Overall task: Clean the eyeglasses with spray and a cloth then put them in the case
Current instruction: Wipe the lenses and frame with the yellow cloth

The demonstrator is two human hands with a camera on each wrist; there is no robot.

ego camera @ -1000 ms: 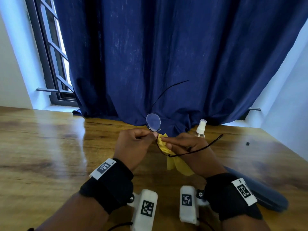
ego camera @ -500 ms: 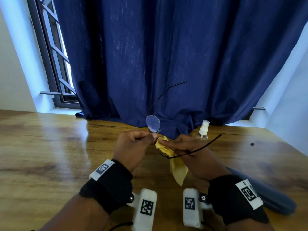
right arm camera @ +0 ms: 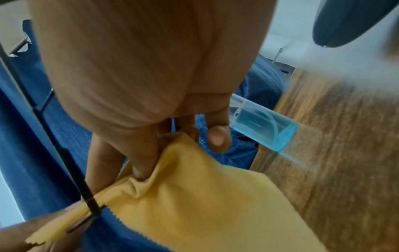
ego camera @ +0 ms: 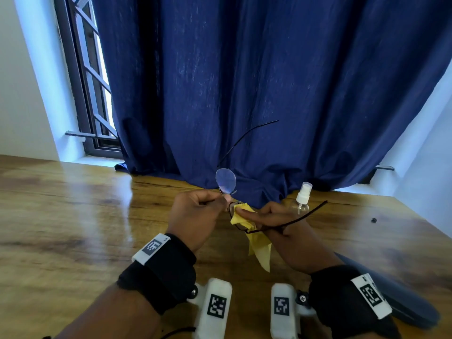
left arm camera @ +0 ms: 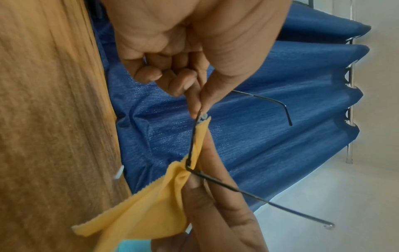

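Thin black-framed eyeglasses (ego camera: 226, 181) are held above the wooden table (ego camera: 73, 216), arms unfolded. My left hand (ego camera: 195, 214) pinches the frame near the bridge, below the bare left lens. My right hand (ego camera: 274, 216) pinches a yellow cloth (ego camera: 259, 243) around the other lens, which the cloth hides. In the left wrist view the cloth (left arm camera: 146, 204) wraps the frame (left arm camera: 192, 146) between the right fingers. The right wrist view shows the cloth (right arm camera: 205, 204) bunched under my fingers. A small clear spray bottle (ego camera: 302, 199) stands behind my right hand. A dark blue case (ego camera: 403, 302) lies at the right.
A dark blue curtain (ego camera: 244, 81) hangs to the table's back edge. A barred window (ego camera: 90, 81) is at the back left. A small dark speck (ego camera: 373, 219) lies on the table at the right.
Both hands with the eyeglasses have stayed nearly in place. The right fingers shifted the cloth slightly on the lens, and its hanging end swung a little.
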